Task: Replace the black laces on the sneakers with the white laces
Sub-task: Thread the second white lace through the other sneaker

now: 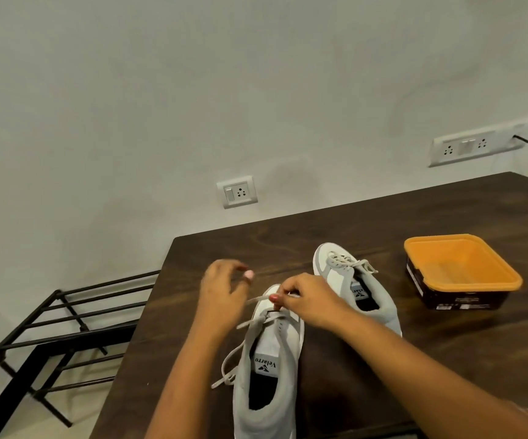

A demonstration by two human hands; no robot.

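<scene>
Left hand (221,289) hovers, fingers loose and apart, holding nothing. Near sneaker (269,359) sits by the table's (430,359) front-left edge. Right hand (310,301) pinches the white lace (258,300) at the toe eyelets. I'd keep it flat and the ends even.

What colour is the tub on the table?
The tub is orange inside, dark brown outside; head view.

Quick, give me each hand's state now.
Left hand: open, holding nothing.
Right hand: pinching the white lace over the near sneaker.
</scene>
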